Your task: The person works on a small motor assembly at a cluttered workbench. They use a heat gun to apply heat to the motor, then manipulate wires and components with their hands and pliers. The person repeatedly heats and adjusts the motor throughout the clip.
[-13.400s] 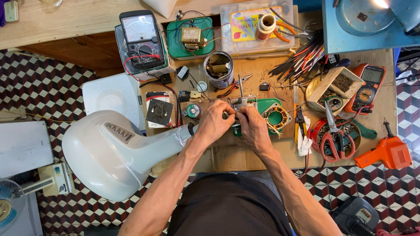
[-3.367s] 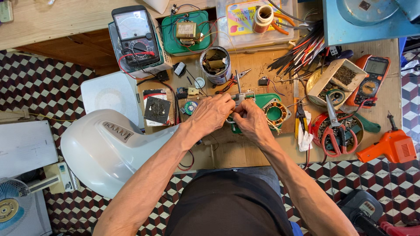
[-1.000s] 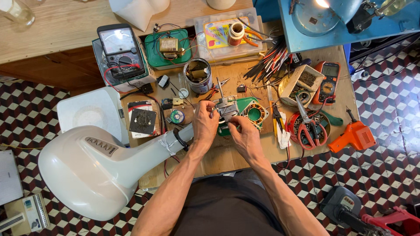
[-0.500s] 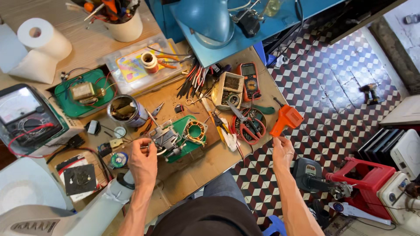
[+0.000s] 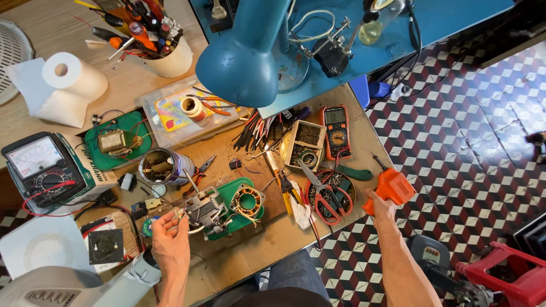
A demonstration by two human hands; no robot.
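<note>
Location: small electronics and appliance repair workshop.
Wooden bench (image 5: 273, 244) crowded with analogue multimeter (image 5: 40, 167), digital multimeter (image 5: 335, 131), pliers (image 5: 324, 196), orange soldering gun (image 5: 392, 187), a dismantled motor (image 5: 207, 207), solder spool (image 5: 193, 107); blue lamp (image 5: 244, 51) overhead.

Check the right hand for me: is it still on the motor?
No, the right hand has left the motor and now reaches the orange soldering gun at the bench edge.

L hand (image 5: 169, 237) fingers pinched (palm up), R hand (image 5: 382, 206) outstretched, fingers curled.
</note>
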